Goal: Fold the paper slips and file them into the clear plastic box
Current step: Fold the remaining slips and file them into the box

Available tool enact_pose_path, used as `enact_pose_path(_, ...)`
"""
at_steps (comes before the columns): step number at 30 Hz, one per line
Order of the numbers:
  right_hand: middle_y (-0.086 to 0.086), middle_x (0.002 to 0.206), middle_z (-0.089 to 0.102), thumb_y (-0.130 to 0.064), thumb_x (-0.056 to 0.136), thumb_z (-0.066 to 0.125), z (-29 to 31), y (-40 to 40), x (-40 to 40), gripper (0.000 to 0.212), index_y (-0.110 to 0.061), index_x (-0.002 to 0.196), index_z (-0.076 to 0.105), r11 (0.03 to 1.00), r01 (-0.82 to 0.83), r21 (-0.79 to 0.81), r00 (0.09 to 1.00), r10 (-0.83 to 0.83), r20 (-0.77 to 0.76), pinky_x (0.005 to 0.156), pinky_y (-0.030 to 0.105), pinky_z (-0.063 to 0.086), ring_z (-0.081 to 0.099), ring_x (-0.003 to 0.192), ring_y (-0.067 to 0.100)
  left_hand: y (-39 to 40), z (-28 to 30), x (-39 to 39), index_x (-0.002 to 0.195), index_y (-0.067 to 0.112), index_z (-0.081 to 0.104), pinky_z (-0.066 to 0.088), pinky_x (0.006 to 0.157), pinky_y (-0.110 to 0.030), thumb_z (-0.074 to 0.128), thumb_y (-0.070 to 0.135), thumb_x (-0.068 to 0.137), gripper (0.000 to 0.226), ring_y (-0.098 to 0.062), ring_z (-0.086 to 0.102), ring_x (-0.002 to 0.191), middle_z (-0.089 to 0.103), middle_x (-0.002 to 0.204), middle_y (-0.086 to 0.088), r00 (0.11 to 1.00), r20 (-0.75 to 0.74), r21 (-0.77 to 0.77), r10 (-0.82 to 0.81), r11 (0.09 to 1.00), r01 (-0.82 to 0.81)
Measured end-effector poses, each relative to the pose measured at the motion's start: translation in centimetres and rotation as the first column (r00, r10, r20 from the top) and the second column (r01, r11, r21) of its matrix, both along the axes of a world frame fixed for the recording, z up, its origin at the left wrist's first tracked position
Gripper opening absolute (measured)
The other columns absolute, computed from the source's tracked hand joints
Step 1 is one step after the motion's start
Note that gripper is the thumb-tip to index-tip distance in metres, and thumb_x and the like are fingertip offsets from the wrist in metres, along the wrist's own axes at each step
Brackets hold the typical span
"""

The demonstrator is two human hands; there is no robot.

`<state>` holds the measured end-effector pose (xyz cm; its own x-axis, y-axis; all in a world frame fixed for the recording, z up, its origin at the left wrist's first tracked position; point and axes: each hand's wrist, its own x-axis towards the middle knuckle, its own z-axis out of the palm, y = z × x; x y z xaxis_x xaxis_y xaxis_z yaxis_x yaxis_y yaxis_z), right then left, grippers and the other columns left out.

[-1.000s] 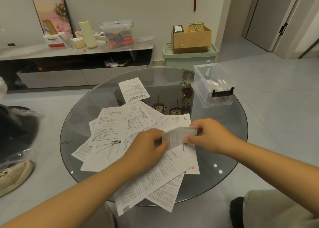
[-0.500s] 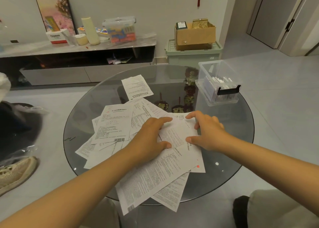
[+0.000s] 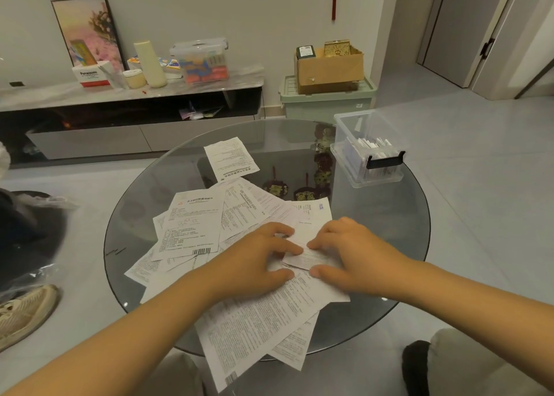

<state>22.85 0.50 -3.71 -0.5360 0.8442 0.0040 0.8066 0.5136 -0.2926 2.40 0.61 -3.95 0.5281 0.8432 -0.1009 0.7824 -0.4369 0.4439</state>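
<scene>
While both hands (image 3: 260, 257) (image 3: 350, 254) lie flat — fingers (image 3: 292, 248) press folded slip (image 3: 311, 257).

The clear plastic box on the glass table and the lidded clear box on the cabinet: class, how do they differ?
The clear plastic box is open-topped, holds upright white folded slips, and has a black handle. The lidded clear box is closed and holds colourful items. Both are transparent plastic.

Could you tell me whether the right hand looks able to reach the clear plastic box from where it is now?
Probably yes: the right hand presses a slip with the clear plastic box ahead on its own side, only bare glass between, and its top open.
</scene>
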Motion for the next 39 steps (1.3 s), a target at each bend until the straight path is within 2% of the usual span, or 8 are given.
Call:
enact_pose_path(5, -0.014, 0.124, 0.051, -0.055, 0.085, 0.053, 0.4, -0.4, 0.3, 0.050, -0.033, 0.130, 0.050, 0.998, -0.029, 0.054, 0.998, 0.026, 0.061, 0.095, 0.026, 0.037, 0.042, 0.113, 0.010, 0.1, 0.1, 0.5, 0.123, 0.028, 0.061, 0.041, 0.094, -0.020, 0.059, 0.038, 0.089, 0.035, 0.001, 0.048, 0.101, 0.040, 0.136, 0.016, 1.000, -0.016, 0.074, -0.012, 0.997, 0.013)
enact_pose_path(11, -0.003, 0.092, 0.064, -0.035, 0.093, 0.038, 0.6, -0.3, 0.1, 0.028, -0.022, 0.097, 0.063, 0.979, -0.066, 0.193, 0.993, 0.045, 0.111, 0.073, 0.029, 0.042, 0.053, 0.085, 0.016, 0.2, -0.1, 1.2, 0.104, 0.024, 0.070, 0.038, 0.094, -0.023, 0.050, 0.040, 0.088, 0.031, -0.003, 0.046, 0.108, 0.057, 0.120, 0.011, 0.998, 0.035, 0.229, -0.050, 0.972, 0.041)
enact_pose_path(17, 0.003, 0.091, 0.060, -0.032, 0.093, 0.046, -0.2, 0.9, 0.3, 0.014, -0.022, 0.100, 0.053, 0.987, 0.151, 0.056, 0.978, -0.141, -0.153, 0.069, 0.036, 0.046, 0.053, 0.081, 0.018, 0.6, -0.6, 2.8, 0.089, 0.021, 0.054, 0.040, 0.067, -0.026, 0.059, 0.041, 0.087, 0.021, -0.009, 0.048, 0.076, 0.054, 0.081, 0.010, 0.985, 0.131, 0.172, 0.114, 0.976, -0.136)
enact_pose_path(23, 0.001, 0.101, 0.056, -0.033, 0.082, 0.066, -1.6, 2.2, -0.3, 0.032, -0.027, 0.109, 0.050, 0.945, 0.300, -0.134, 0.899, -0.327, -0.291, 0.082, 0.035, 0.048, 0.048, 0.098, 0.017, 1.5, -0.9, 4.3, 0.098, 0.029, 0.048, 0.046, 0.067, -0.021, 0.069, 0.035, 0.083, 0.026, -0.001, 0.053, 0.077, 0.056, 0.086, 0.015, 0.913, 0.249, 0.017, 0.323, 0.941, -0.337)
enact_pose_path(28, -0.012, 0.087, 0.048, -0.039, 0.082, 0.066, -1.6, 2.8, -0.3, 0.050, -0.034, 0.125, 0.040, 0.910, 0.382, -0.163, 0.884, -0.411, -0.224, 0.089, 0.030, 0.030, 0.037, 0.104, 0.015, 2.6, -0.7, 4.4, 0.105, 0.026, 0.046, 0.042, 0.064, -0.018, 0.075, 0.026, 0.078, 0.039, -0.007, 0.054, 0.081, 0.056, 0.093, 0.009, 0.882, 0.217, -0.084, 0.418, 0.908, -0.410)
enact_pose_path(33, -0.006, 0.106, 0.041, -0.037, 0.081, 0.067, -0.9, 3.2, 0.3, 0.057, -0.041, 0.127, 0.033, 0.904, 0.387, -0.184, 0.898, -0.414, -0.146, 0.086, 0.029, 0.024, 0.035, 0.110, 0.018, 3.1, -0.2, 4.0, 0.116, 0.025, 0.047, 0.036, 0.061, -0.018, 0.077, 0.028, 0.076, 0.050, -0.011, 0.050, 0.086, 0.049, 0.103, 0.004, 0.859, 0.143, -0.149, 0.491, 0.869, -0.472)
enact_pose_path(36, -0.007, 0.108, 0.034, -0.034, 0.084, 0.065, -0.7, 3.2, 0.5, 0.049, -0.043, 0.125, 0.038, 0.912, 0.359, -0.196, 0.914, -0.386, -0.121, 0.088, 0.028, 0.021, 0.031, 0.115, 0.017, 3.2, 0.2, 3.7, 0.118, 0.026, 0.050, 0.040, 0.068, -0.020, 0.078, 0.030, 0.074, 0.052, -0.012, 0.050, 0.092, 0.049, 0.109, 0.003, 0.864, 0.120, -0.148, 0.489, 0.869, -0.471)
enact_pose_path(39, -0.008, 0.110, 0.031, -0.035, 0.086, 0.062, -0.6, 3.3, 0.5, 0.046, -0.041, 0.128, 0.043, 0.920, 0.342, -0.192, 0.930, -0.360, -0.069, 0.094, 0.028, 0.022, 0.028, 0.118, 0.016, 3.1, 0.3, 3.9, 0.120, 0.028, 0.055, 0.047, 0.088, -0.030, 0.076, 0.031, 0.076, 0.049, -0.014, 0.051, 0.099, 0.048, 0.117, 0.002, 0.892, 0.086, -0.119, 0.444, 0.893, -0.434)
